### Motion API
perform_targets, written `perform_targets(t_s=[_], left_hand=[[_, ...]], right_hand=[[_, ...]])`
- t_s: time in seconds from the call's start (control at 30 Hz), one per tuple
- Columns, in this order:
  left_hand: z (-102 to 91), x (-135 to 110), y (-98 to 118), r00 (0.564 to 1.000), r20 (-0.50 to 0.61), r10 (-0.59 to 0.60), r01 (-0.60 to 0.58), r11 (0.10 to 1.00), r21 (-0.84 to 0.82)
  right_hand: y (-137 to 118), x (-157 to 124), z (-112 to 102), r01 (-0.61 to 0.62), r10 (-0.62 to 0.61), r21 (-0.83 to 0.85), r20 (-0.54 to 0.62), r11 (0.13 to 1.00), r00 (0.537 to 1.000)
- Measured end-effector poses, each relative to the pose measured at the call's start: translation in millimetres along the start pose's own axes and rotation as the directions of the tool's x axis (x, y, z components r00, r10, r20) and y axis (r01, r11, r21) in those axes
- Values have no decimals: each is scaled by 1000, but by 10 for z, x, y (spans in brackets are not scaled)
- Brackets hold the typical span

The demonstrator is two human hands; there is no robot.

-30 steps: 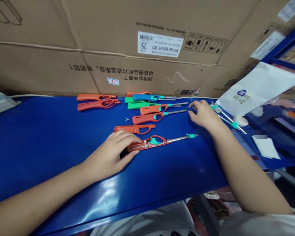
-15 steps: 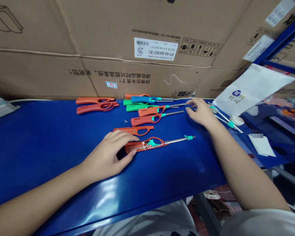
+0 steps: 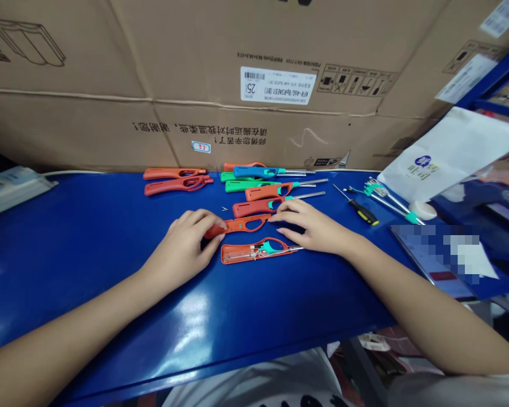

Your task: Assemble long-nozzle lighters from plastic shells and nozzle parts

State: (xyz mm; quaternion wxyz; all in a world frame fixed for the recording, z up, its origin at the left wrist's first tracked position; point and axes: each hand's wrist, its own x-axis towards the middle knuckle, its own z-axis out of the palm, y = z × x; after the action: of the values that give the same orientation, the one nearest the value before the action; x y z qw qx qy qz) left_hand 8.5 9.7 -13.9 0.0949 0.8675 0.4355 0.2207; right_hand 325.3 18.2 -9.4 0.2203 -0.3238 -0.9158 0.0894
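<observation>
My left hand [image 3: 192, 240] pinches the left end of an empty orange lighter casing half [image 3: 237, 226]. The fingers of my right hand [image 3: 311, 227] are apart at the casing's right tip; whether they touch it I cannot tell. Just in front lies an opened orange gas lighter [image 3: 237, 253], its clear tank, teal trigger and wires showing. My right hand hides most of its metal barrel. Behind the hands rest assembled long-nosed lighters: a red lighter [image 3: 252, 209], an orange lighter [image 3: 261, 193], a green lighter [image 3: 246, 185] and a blue lighter [image 3: 254, 172].
More orange and red casings [image 3: 173, 185] lie at the back left. A screwdriver [image 3: 362, 212] sits to the right, near metal tubes with teal tips [image 3: 390, 199] and a white paper bag [image 3: 445, 152]. Cardboard boxes [image 3: 186, 68] stand behind the blue table [image 3: 254, 316].
My right hand has come back from the far right to the casing half, uncovering the screwdriver. My left hand has shifted from the opened lighter to the casing half's end. The view has swung slightly.
</observation>
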Motion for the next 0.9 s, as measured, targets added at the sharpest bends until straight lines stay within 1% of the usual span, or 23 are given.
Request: perform_targets(t_s=[0.1,0.2,0.27,0.4,0.47,0.53,0.6,0.67,0.73,0.8,0.83,0.9], left_hand=[[28,-1,5,999,-28,29,-31,997,-67],[20,-8,46,996,-62,57,-65,990,-126],[0,-26,96,994,-79,73,-85,984,-154],[-22,-83,209,989,-111,101,-123,969,-214],[-12,-113,255,986,-144,82,-116,961,-249],[4,-137,293,983,-183,29,-83,953,-292],[18,-148,326,980,-194,-53,-21,932,-362],[27,-145,356,978,-156,-141,54,887,-459],[30,-134,377,975,-106,-194,109,839,-533],[26,-121,382,977,-92,-190,110,829,-549],[21,-117,377,980,-105,-167,86,841,-534],[10,-116,357,986,-149,-69,-11,879,-477]], right_hand=[[-30,8,-60,-9,8,-19,-22,1000,1000],[-77,25,-97,-4,1,-38,-72,999,997],[-97,33,-103,29,-35,-58,-99,998,994],[-131,32,-82,108,-115,-69,-112,992,987],[-168,29,-65,102,-107,-43,-142,994,984],[-219,26,-53,81,-81,-2,-160,997,984],[-271,27,-47,66,-60,41,-128,997,990],[-311,31,-43,58,-54,64,-64,996,997],[-335,37,-36,51,-51,51,-9,997,999],[-347,42,-29,39,-40,33,25,999,999],[-351,44,-27,31,-32,31,36,999,999],[-353,45,-31,19,-21,46,39,999,999]])
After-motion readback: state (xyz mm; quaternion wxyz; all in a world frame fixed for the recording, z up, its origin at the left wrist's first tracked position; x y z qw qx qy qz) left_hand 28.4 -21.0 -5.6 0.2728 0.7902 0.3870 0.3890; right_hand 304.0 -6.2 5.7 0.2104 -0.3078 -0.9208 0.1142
